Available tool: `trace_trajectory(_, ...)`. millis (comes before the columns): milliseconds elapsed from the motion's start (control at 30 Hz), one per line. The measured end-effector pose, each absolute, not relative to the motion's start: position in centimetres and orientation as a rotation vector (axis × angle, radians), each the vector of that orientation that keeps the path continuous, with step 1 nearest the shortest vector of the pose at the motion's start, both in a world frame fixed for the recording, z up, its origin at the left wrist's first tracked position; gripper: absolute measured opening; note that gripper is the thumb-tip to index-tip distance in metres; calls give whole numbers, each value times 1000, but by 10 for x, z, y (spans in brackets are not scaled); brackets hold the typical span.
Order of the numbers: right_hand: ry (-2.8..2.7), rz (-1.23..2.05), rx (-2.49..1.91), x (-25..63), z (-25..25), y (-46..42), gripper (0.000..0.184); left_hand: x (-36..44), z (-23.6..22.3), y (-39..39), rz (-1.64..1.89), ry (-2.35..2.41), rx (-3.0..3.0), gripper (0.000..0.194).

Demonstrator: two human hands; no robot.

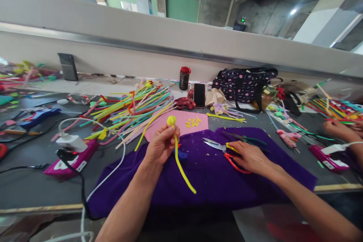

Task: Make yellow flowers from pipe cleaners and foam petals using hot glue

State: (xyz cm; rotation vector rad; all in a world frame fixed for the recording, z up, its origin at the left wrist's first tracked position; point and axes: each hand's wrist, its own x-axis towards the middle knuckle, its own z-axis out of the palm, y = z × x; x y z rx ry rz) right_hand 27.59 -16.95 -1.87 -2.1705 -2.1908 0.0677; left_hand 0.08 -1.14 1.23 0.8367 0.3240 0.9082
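Observation:
Upright in my left hand [162, 144] is a yellow pipe cleaner [183, 168], pinched between thumb and fingers. Its top is coiled into a small ball, and its long tail hangs down to the right. My right hand [251, 157] has its fingers closed over the handles of a pair of scissors [217, 145], whose blades point left above the purple cloth [195, 181]. A red handle loop and a yellow part show by my fingers. Dark-handled pliers [246, 138] lie just behind that hand. Small yellow pieces [193, 122] are scattered on a pink sheet [159, 121].
A large pile of coloured pipe cleaners [133, 107] lies behind my left hand. Pink power strips [72, 162] with cables sit left and right. A phone [199, 95], a bottle [184, 78] and a patterned bag [244, 85] stand at the back. Another person's hand [338, 130] is at far right.

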Motion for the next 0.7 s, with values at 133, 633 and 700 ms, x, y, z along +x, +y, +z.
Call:
trace_trajectory(133, -2204, 50, -2230, 274, -14, -161, 55, 3, 11, -11, 898, 365, 862, 18)
trace_trajectory(633, -1375, 510, -1567, 272, -3, -173, 64, 1, 12, -19, 934, 427, 812, 19)
trace_trajectory(700, -1283, 702, -1402, 249, -2, -162, 62, 2, 11, -18, 958, 452, 808, 20)
